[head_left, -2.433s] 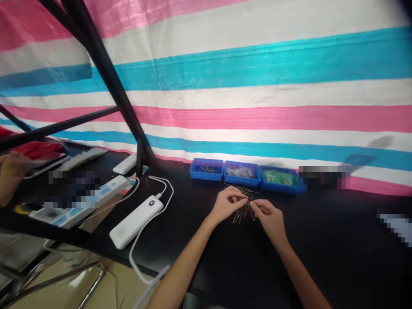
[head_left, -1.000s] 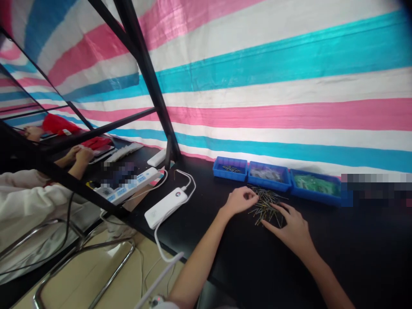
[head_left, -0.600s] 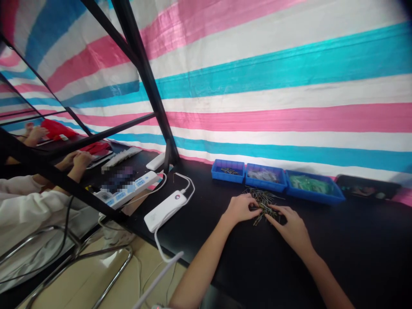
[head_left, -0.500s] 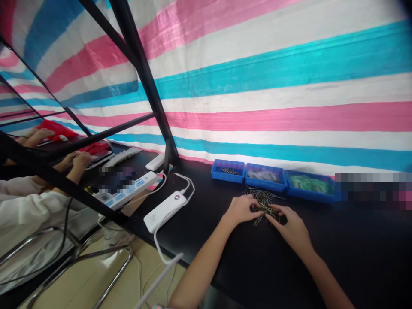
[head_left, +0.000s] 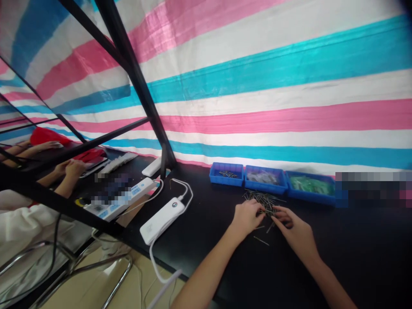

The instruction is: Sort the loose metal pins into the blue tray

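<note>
A loose pile of thin metal rods (head_left: 262, 198), which look like drill bits, lies on the black table. My left hand (head_left: 248, 216) is at the pile's near left side, its fingers bent and closed on some of the bits. From the right, my right hand (head_left: 294, 227) pinches bits between thumb and fingers, the fingertips almost meeting those of the left. What exactly sits between the fingertips is partly hidden. One single drill bit (head_left: 261, 240) lies apart, nearer to me, and a few others stick out below the hands.
Behind the pile stand three blue bins: one with some bits (head_left: 226, 179), one with clear plastic bags (head_left: 265, 185), one with green packets (head_left: 310, 195). A white power bank (head_left: 161, 221) with a cable lies left, near a power strip (head_left: 137, 193). Other people's hands (head_left: 72, 169) work beyond the black frame.
Both hands have shifted slightly at the pile. One drill bit now lies by itself on the table in front of them, and bits near the hands are more spread. The view has turned slightly.
</note>
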Motion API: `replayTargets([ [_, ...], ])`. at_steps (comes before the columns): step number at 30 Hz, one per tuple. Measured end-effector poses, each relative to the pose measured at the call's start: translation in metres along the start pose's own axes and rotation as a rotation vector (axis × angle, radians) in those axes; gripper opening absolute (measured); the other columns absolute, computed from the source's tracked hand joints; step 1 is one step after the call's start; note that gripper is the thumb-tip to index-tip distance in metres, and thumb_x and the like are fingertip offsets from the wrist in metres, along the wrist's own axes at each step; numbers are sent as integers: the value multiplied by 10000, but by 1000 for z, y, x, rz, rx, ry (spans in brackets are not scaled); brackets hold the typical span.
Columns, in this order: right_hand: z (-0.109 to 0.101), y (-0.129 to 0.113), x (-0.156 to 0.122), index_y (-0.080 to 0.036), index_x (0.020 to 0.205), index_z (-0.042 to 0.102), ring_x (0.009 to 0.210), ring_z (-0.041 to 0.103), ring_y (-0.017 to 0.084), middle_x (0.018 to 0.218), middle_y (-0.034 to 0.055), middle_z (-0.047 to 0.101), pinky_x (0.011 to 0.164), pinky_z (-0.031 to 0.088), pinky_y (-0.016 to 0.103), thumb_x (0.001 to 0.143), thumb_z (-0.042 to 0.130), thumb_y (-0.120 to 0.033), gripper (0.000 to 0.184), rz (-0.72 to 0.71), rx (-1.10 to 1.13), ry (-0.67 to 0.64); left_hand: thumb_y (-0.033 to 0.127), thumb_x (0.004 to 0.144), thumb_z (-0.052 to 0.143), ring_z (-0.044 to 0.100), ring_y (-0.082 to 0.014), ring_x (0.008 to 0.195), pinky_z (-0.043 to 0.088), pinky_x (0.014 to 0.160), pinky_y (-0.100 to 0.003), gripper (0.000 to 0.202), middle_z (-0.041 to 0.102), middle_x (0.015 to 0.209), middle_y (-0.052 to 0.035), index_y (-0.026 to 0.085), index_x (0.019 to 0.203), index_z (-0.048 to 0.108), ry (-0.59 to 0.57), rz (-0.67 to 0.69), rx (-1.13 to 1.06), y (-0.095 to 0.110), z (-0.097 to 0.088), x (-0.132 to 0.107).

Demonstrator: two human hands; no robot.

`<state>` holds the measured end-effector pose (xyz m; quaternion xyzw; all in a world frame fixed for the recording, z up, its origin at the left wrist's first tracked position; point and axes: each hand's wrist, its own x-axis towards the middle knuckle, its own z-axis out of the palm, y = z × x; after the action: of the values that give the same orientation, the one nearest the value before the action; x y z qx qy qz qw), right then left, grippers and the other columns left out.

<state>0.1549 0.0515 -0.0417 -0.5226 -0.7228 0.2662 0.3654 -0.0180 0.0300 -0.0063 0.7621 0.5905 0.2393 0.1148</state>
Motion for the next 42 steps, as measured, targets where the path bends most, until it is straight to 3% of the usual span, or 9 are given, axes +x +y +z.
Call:
replayTargets([
  [9,-4,-19,0,-172,971,615,677,631,188,835,61,670,548,500,272,769,546,-355,281,77,216,63,240,807,524,562,-142,853,396,639,-220,112,613,874,26,245,879,610,100,-49,-72,1,0,3],
  [16,-9,-22,2,-167,910,666,696,643,203,817,68,685,601,516,282,763,572,-378,274,90,324,107,394,803,524,523,-83,609,347,520,-194,203,603,844,35,248,888,637,76,-78,-216,17,-9,4],
  [22,-14,-26,3,-159,964,646,689,637,196,771,63,679,610,507,275,737,607,-392,328,116,386,181,546,672,600,511,-108,629,316,521,-203,357,568,714,36,231,837,634,-111,-94,-226,18,-23,3],
  [25,-16,-29,4,-151,996,623,659,618,177,754,59,663,588,492,262,730,620,-399,364,120,394,226,593,580,644,507,-112,621,325,533,-204,470,557,693,45,224,870,617,-297,-77,-280,10,-31,1],
  [28,-17,-31,4,-147,994,616,619,596,160,734,53,643,552,477,249,734,615,-418,375,124,394,252,550,490,725,510,-128,661,341,559,-209,529,566,736,31,218,888,621,-518,60,-317,9,-32,-2],
  [30,-17,-32,4,-144,983,615,597,584,153,720,49,632,531,472,246,739,609,-426,372,130,403,253,490,452,772,514,-150,735,359,611,-221,556,569,800,12,216,913,622,-584,184,-318,12,-28,-5],
  [34,-17,-33,3,-146,964,612,601,580,146,723,41,623,546,475,243,748,611,-385,322,122,417,250,360,498,798,500,-170,827,367,710,-247,465,554,859,7,231,907,619,-554,304,-279,18,-12,-7],
  [39,-15,-34,3,-148,936,619,606,578,141,708,34,619,537,464,225,745,614,-354,282,102,409,255,203,687,685,521,-133,753,380,666,-226,168,553,832,15,214,838,612,-406,251,-270,11,-7,-1],
  [42,-13,-33,4,-147,931,625,585,570,130,690,25,617,538,461,219,730,629,-334,274,102,417,258,140,753,592,540,-142,797,383,693,-239,102,563,870,5,217,818,611,-290,201,-194,8,-12,3],
])
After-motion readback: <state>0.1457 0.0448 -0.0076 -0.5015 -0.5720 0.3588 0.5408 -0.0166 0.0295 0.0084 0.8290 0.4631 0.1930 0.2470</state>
